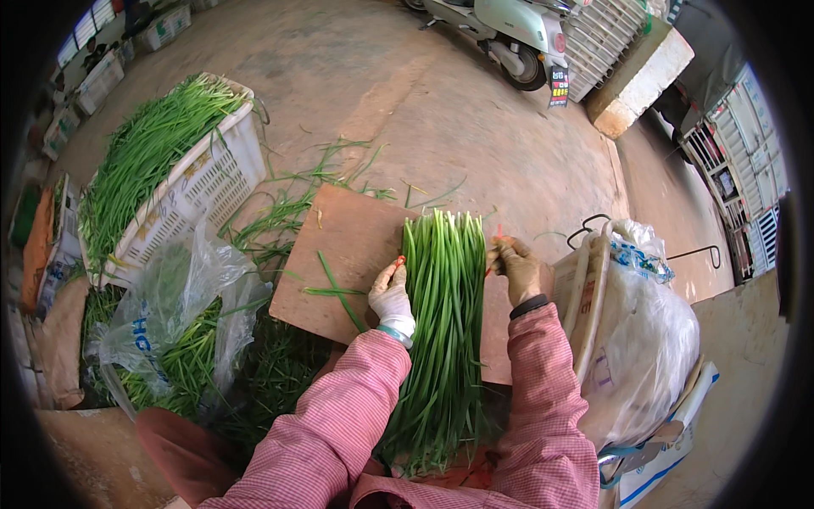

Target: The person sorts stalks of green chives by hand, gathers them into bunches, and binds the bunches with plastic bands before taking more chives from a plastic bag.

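Note:
A thick bunch of long green garlic chives point(445, 286) lies over a brown board point(346, 229), pale cut ends away from me and leaf tips towards my lap. At its left edge my left hand point(392, 296), in a whitish glove, pinches a bit of red tie between thumb and finger. To the right of the bunch my right hand point(516, 267), in a stained glove, pinches a thin red tie that sticks out above and below its fingers. Whether the tie runs beneath the bunch is hidden. Loose leaves point(337, 291) lie on the board's left part.
A white plastic crate point(191, 191) heaped with chives stands at the left, with a clear plastic bag point(172, 312) over loose leaves before it. At the right stands another crate point(585, 299) with a filled plastic bag. A scooter point(515, 38) is parked farther off. Leaves litter the floor.

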`<state>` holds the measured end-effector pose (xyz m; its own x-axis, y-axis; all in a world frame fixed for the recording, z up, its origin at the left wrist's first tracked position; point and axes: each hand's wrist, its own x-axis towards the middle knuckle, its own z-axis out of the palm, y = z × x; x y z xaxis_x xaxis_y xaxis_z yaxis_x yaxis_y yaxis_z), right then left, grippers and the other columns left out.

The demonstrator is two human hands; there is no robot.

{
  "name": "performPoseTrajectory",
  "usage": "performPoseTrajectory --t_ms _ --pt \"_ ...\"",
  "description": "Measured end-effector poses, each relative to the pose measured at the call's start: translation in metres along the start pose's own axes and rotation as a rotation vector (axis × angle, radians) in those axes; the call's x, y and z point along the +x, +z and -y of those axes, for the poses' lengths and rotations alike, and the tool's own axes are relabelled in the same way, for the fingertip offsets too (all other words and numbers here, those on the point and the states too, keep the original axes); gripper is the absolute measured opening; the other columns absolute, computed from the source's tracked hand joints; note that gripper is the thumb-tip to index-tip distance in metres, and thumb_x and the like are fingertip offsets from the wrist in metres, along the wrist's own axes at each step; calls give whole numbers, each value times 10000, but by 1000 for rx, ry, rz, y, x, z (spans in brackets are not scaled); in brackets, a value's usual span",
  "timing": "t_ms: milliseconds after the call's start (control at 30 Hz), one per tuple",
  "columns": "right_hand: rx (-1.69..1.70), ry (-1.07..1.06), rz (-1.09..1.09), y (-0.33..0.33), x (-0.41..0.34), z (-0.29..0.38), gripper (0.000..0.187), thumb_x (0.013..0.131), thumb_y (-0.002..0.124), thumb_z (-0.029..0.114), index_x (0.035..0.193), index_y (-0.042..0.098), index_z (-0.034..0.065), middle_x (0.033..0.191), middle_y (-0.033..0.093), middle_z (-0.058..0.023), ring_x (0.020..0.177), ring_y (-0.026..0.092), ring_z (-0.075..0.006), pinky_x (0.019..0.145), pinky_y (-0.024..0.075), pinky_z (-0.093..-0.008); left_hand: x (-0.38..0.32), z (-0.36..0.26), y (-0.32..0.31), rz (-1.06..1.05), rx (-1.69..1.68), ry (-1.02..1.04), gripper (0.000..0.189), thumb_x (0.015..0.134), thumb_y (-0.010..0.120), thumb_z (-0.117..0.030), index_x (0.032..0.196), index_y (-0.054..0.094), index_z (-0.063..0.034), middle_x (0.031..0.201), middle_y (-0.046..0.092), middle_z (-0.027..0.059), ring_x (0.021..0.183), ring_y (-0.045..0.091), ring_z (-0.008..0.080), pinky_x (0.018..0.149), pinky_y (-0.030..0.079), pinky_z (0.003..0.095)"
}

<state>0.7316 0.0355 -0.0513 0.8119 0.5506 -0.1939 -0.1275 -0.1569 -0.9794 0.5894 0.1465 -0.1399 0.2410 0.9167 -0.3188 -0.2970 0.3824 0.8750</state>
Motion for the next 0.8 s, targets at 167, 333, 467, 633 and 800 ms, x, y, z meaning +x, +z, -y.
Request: performPoseTrajectory --t_ms 167,333,467,633,800 --pt "-87 -41 295 10 -6 7 152 849 542 167 894 627 50 696 610 -12 543 505 -63 496 379 -173 8 13 -2 -31 -274 -50 164 765 610 0 927 610 25 910 613 55 808 555 118 765 456 224" --pt "-315 -207 549 52 -21 28 173 810 580 99 945 620 -1 885 584 -71 610 530 -98 569 462 -191 2 24 -1 -35 80 260 148 734 631 20 881 621 2 873 606 55 796 554 113 752 458 237" --pt "-627 -572 655 93 -14 -2 138 741 624 94 854 635 17 791 609 -125 610 572 -239 572 472 -299 7 32 -5 2 -87 205 133 740 617 23 870 631 -1 852 613 43 758 550 101 722 458 240" --pt "-919 -350 269 93 -12 -16 98 748 600 97 780 619 6 611 589 -94 513 582 -147 484 459 -277 0 9 3 -61 -198 -160 111 749 635 -25 859 637 -14 794 596 -13 676 500 68 602 411 187" --pt "-1040 -452 179 104 -15 -24 93 672 617 138 702 620 50 666 589 -138 636 563 -319 588 465 -363 -2 25 -2 -37 -40 121 104 735 629 10 839 630 8 832 617 26 737 546 95 695 449 215"
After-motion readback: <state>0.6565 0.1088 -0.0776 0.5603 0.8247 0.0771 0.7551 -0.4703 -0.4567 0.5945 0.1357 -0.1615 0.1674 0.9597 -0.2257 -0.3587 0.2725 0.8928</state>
